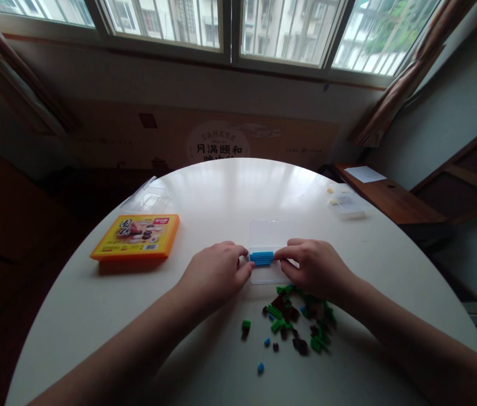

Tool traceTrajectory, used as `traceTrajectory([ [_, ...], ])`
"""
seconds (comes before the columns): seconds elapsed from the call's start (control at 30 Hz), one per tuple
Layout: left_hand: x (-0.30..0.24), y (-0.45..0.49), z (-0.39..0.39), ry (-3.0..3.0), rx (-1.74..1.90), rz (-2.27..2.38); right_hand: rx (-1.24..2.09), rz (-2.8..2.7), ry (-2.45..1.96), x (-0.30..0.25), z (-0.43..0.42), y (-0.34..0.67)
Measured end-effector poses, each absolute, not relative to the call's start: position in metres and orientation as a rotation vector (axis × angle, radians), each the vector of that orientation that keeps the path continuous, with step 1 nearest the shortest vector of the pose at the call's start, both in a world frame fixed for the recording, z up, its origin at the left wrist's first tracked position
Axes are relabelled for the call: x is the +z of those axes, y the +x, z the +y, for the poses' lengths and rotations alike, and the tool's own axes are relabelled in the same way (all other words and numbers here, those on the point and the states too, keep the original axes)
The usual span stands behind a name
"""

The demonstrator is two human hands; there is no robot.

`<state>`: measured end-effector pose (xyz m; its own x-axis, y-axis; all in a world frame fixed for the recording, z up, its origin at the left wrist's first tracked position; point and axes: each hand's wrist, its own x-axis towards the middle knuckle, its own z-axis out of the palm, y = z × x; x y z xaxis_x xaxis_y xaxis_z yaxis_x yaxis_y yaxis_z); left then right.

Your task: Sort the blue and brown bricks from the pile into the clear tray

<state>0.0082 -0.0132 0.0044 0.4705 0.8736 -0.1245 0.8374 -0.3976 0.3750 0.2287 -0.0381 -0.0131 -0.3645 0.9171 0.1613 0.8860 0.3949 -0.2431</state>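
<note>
A row of small blue building bricks (261, 259) lies in an open clear plastic box (259, 277), whose lid leans up behind it. My left hand (221, 266) pinches the left end of the blue row between thumb and fingers. At the opposite end my right hand (312, 262) has its fingertips on the blue row, with the thumb just below. Just in front of the box is a loose pile of green and brown bricks (283, 310), partly covered by my right forearm. A few blue pieces (261, 367) are scattered nearer to me.
To the left rests an orange and yellow game box (137, 237), with a clear plastic tray (148, 197) behind it. Another clear plastic box (348, 206) with small yellowish pieces sits at the right rear. The round white table (204, 366) faces a window; a wooden desk (399, 197) stands beyond its right edge.
</note>
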Motion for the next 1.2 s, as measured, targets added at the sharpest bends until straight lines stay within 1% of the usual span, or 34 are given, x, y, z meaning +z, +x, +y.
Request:
traceTrajectory([
  [0.3,0.004,0.008,-0.013,2.344,0.122,1.434,0.142,-2.332,-1.557,-0.012,-0.040,0.231],
  [0.5,0.006,0.007,-0.011,2.311,0.102,1.428,0.092,-2.227,-1.567,0.010,-0.050,0.253],
  [0.67,0.005,0.006,-0.009,2.302,0.120,1.423,0.250,-2.389,-1.606,0.025,-0.058,0.281],
  [0.9,0.005,0.005,-0.009,2.288,0.122,1.437,0.461,-2.542,-1.616,0.018,-0.054,0.278],
  [1.2,0.003,0.004,-0.007,2.289,0.124,1.436,0.531,-2.571,-1.622,0.014,-0.051,0.275],
])
